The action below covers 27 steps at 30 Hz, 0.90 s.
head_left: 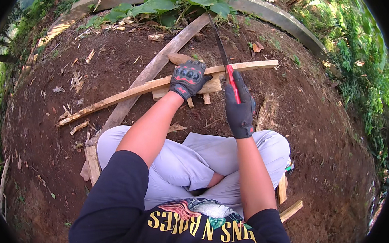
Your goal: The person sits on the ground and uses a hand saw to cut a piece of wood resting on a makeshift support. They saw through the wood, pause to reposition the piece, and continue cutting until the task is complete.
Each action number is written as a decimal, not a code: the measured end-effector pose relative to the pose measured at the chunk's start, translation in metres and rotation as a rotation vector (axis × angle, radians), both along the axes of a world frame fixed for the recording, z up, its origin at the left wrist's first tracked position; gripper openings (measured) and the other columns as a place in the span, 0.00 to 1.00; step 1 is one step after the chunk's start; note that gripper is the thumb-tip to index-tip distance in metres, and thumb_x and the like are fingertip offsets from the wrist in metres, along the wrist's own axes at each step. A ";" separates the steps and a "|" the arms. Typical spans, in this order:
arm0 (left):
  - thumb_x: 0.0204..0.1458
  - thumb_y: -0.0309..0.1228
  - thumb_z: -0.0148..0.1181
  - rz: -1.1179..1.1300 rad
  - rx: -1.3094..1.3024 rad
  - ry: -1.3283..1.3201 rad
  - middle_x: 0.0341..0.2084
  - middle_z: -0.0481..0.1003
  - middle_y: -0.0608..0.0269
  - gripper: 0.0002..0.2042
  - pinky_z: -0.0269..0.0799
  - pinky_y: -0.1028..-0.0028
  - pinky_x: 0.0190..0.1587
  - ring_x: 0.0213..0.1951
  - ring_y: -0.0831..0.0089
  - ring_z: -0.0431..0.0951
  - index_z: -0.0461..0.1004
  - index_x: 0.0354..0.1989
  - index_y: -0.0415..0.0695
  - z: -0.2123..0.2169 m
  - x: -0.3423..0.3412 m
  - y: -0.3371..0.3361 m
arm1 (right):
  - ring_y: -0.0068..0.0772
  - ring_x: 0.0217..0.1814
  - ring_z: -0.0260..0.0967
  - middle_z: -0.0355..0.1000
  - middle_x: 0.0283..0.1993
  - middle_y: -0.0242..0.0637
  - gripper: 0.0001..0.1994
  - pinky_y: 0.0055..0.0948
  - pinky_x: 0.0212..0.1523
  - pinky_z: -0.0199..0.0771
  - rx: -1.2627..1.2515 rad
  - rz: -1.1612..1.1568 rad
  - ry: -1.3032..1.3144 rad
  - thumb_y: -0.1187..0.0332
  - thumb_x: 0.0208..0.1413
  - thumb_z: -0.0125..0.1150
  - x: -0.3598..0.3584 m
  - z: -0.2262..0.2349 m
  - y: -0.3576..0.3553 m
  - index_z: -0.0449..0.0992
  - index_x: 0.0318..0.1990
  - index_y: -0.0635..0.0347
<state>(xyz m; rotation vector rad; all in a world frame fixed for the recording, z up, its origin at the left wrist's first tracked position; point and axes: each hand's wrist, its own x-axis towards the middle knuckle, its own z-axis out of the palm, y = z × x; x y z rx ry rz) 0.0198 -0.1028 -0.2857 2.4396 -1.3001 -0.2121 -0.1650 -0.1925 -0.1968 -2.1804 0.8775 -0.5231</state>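
On brown soil (45, 157) lies a long, grey-brown wooden plank (163, 56). A long, narrow, pale wooden strip (129, 94) crosses over it; I judge it light, stiff, best held mid-length. The dark-bladed, red-handled saw (220, 42) should flex; take its handle (232, 80). My black-gloved left hand (188, 78) is curled over the strip; my black-gloved right hand (241, 107) wraps the handle.

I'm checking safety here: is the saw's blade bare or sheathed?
Bare: the dark saw blade extends uncovered from the red handle, which the right hand holds.
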 end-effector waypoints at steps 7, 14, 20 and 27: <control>0.63 0.56 0.63 0.014 0.042 -0.005 0.45 0.85 0.51 0.24 0.82 0.52 0.52 0.50 0.52 0.85 0.84 0.48 0.44 -0.001 0.003 0.001 | 0.46 0.73 0.77 0.77 0.71 0.51 0.27 0.41 0.70 0.75 0.160 0.046 0.256 0.72 0.68 0.65 -0.122 0.115 0.061 0.73 0.74 0.64; 0.63 0.56 0.63 0.007 0.032 0.015 0.46 0.85 0.50 0.25 0.82 0.52 0.53 0.50 0.52 0.85 0.84 0.50 0.45 0.002 0.006 0.002 | 0.50 0.65 0.82 0.79 0.66 0.58 0.31 0.43 0.62 0.81 0.141 0.050 0.188 0.69 0.65 0.68 -0.154 0.137 0.071 0.70 0.75 0.64; 0.63 0.54 0.64 0.013 0.037 -0.002 0.45 0.85 0.53 0.22 0.82 0.50 0.48 0.50 0.54 0.85 0.82 0.48 0.46 -0.002 0.001 0.005 | 0.55 0.66 0.81 0.80 0.66 0.52 0.25 0.45 0.64 0.80 -0.071 0.067 0.054 0.64 0.71 0.64 -0.056 0.033 0.016 0.75 0.73 0.58; 0.63 0.53 0.64 -0.003 -0.009 -0.051 0.45 0.84 0.53 0.21 0.82 0.51 0.50 0.49 0.54 0.85 0.83 0.47 0.46 -0.004 -0.001 -0.001 | 0.48 0.66 0.82 0.81 0.64 0.52 0.25 0.42 0.63 0.80 -0.092 -0.016 -0.019 0.65 0.69 0.67 0.018 -0.011 -0.009 0.77 0.72 0.53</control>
